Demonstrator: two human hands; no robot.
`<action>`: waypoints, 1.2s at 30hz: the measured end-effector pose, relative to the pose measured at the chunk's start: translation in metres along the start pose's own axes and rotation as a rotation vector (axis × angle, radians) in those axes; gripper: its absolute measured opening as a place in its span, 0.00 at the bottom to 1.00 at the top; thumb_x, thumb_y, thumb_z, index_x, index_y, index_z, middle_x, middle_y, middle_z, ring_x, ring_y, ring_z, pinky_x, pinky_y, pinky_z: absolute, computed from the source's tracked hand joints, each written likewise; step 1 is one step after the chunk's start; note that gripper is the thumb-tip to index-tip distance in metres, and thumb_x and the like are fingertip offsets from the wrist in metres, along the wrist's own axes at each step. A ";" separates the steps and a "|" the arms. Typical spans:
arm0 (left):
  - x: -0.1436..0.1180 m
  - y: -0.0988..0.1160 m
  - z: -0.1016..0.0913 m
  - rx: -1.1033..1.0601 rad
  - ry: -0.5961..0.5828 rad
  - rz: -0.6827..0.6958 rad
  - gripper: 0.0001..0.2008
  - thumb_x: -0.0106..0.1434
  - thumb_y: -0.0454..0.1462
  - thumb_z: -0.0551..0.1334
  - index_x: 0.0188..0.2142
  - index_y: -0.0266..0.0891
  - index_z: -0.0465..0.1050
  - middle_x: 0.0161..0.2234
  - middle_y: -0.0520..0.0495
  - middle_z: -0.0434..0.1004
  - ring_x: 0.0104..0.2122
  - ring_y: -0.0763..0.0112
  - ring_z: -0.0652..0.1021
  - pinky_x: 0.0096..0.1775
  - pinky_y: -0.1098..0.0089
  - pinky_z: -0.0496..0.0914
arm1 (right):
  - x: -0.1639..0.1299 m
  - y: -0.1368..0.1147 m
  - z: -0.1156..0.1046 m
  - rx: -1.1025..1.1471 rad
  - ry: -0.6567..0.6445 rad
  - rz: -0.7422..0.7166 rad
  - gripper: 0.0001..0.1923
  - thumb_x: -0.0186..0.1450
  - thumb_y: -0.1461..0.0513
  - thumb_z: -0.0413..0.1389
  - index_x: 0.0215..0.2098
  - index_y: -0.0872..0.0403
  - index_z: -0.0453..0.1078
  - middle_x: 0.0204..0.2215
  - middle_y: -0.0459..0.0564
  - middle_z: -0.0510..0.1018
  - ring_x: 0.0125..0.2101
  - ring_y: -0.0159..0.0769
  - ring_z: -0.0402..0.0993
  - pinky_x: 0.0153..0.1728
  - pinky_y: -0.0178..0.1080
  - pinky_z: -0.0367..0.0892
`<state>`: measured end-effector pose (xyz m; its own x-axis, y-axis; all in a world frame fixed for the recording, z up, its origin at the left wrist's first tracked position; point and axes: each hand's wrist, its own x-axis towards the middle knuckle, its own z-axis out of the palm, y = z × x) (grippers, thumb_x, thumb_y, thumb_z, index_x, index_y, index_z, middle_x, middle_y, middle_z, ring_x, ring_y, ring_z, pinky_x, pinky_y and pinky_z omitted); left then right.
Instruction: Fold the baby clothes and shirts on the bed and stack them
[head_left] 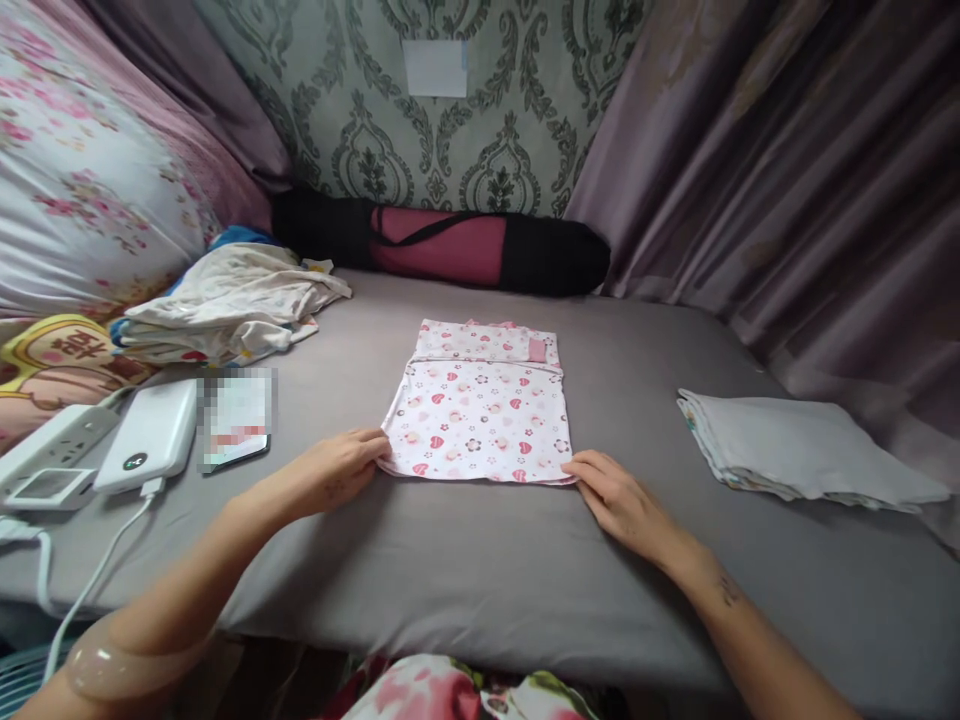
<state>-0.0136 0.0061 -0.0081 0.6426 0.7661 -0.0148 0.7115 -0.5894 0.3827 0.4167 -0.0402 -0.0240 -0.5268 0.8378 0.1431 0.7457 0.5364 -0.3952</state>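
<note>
A white garment (480, 420) printed with pink hearts and flowers lies flat on the grey sheet in front of me, its far part folded over with a pink cuff on top. At its near left corner, my left hand (356, 460) pinches the hem between closed fingers. My right hand (609, 492) grips the near right corner in the same way. The near edge runs nearly straight between both hands. The fingertips under the cloth are partly hidden.
To the right lies a folded white cloth (810, 445). At left are a crumpled clothes pile (232, 300), a white power bank (150, 435) with a cable, a power strip (56, 450) and a blurred phone-like item (236, 420). A black and maroon long bag (442, 245) lies along the wall.
</note>
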 end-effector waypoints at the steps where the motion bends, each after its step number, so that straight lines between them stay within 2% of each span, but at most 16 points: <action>1: 0.000 -0.002 -0.004 -0.077 -0.001 -0.016 0.10 0.64 0.33 0.50 0.37 0.39 0.70 0.36 0.46 0.73 0.34 0.69 0.74 0.37 0.71 0.67 | 0.002 -0.001 -0.001 0.027 0.018 0.023 0.15 0.71 0.66 0.44 0.50 0.50 0.68 0.45 0.52 0.75 0.45 0.39 0.72 0.48 0.42 0.69; 5: 0.007 -0.003 -0.030 -0.367 0.036 -0.207 0.13 0.64 0.44 0.55 0.38 0.40 0.73 0.31 0.49 0.75 0.28 0.71 0.71 0.29 0.75 0.65 | 0.016 -0.002 -0.003 0.133 0.178 0.119 0.08 0.67 0.65 0.49 0.40 0.51 0.69 0.43 0.50 0.76 0.44 0.37 0.73 0.49 0.40 0.67; 7: 0.015 0.002 -0.043 -0.463 0.123 -0.285 0.14 0.60 0.47 0.58 0.37 0.40 0.75 0.31 0.49 0.77 0.29 0.70 0.73 0.28 0.75 0.66 | 0.025 0.000 -0.004 0.188 0.271 0.171 0.06 0.65 0.64 0.50 0.37 0.51 0.69 0.44 0.50 0.77 0.45 0.38 0.74 0.50 0.40 0.66; 10: 0.034 0.009 -0.055 -0.625 0.312 -0.333 0.15 0.55 0.49 0.62 0.32 0.40 0.73 0.31 0.47 0.78 0.33 0.64 0.76 0.34 0.70 0.70 | 0.042 0.009 -0.005 0.284 0.376 0.265 0.08 0.64 0.61 0.50 0.39 0.51 0.69 0.42 0.50 0.79 0.42 0.38 0.75 0.45 0.39 0.67; 15: 0.076 0.009 -0.053 -0.787 0.640 -0.385 0.15 0.52 0.47 0.63 0.33 0.39 0.69 0.26 0.52 0.72 0.27 0.69 0.73 0.31 0.71 0.70 | 0.089 0.038 0.000 0.370 0.590 0.391 0.13 0.67 0.54 0.49 0.44 0.53 0.67 0.32 0.48 0.78 0.31 0.36 0.75 0.33 0.35 0.66; 18: 0.107 0.000 -0.047 -0.770 0.772 -0.410 0.12 0.56 0.44 0.59 0.36 0.39 0.67 0.25 0.54 0.68 0.25 0.72 0.70 0.28 0.73 0.67 | 0.125 0.051 0.003 0.308 0.710 0.461 0.16 0.68 0.52 0.46 0.46 0.53 0.65 0.33 0.51 0.79 0.32 0.38 0.75 0.34 0.36 0.66; 20: 0.130 -0.008 -0.041 -0.696 0.833 -0.478 0.10 0.60 0.42 0.56 0.38 0.40 0.66 0.25 0.54 0.66 0.26 0.71 0.70 0.29 0.73 0.67 | 0.148 0.054 0.003 0.229 0.753 0.516 0.17 0.69 0.53 0.44 0.48 0.54 0.65 0.36 0.53 0.79 0.36 0.41 0.76 0.37 0.37 0.65; 23: 0.161 -0.023 -0.032 -0.520 0.869 -0.582 0.10 0.64 0.38 0.52 0.42 0.39 0.67 0.29 0.50 0.70 0.32 0.67 0.74 0.36 0.71 0.69 | 0.174 0.053 0.000 0.121 0.723 0.605 0.17 0.72 0.56 0.41 0.52 0.54 0.64 0.40 0.55 0.79 0.41 0.42 0.75 0.40 0.36 0.63; 27: 0.186 -0.043 -0.019 -0.318 0.827 -0.636 0.14 0.68 0.37 0.49 0.49 0.38 0.67 0.38 0.42 0.76 0.41 0.60 0.76 0.44 0.66 0.68 | 0.192 0.054 -0.003 0.002 0.559 0.763 0.19 0.74 0.56 0.39 0.57 0.51 0.62 0.40 0.54 0.79 0.39 0.42 0.75 0.39 0.36 0.62; 32: 0.201 -0.060 -0.010 -0.143 0.700 -0.638 0.16 0.70 0.36 0.47 0.54 0.41 0.64 0.45 0.41 0.76 0.45 0.61 0.76 0.44 0.69 0.66 | 0.202 0.059 -0.005 -0.088 0.404 0.806 0.21 0.76 0.55 0.37 0.60 0.49 0.60 0.40 0.54 0.79 0.39 0.41 0.76 0.39 0.38 0.63; 36: 0.211 -0.071 -0.007 -0.052 0.621 -0.672 0.15 0.72 0.38 0.45 0.52 0.41 0.64 0.44 0.40 0.77 0.43 0.61 0.77 0.40 0.69 0.66 | 0.209 0.063 -0.009 -0.124 0.330 0.830 0.21 0.75 0.55 0.36 0.59 0.52 0.61 0.41 0.57 0.79 0.43 0.45 0.77 0.41 0.40 0.64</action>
<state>0.0689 0.2113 -0.0319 -0.1811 0.9527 0.2442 0.8567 0.0309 0.5149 0.3577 0.1696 -0.0105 0.3303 0.9366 0.1165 0.8828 -0.2629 -0.3894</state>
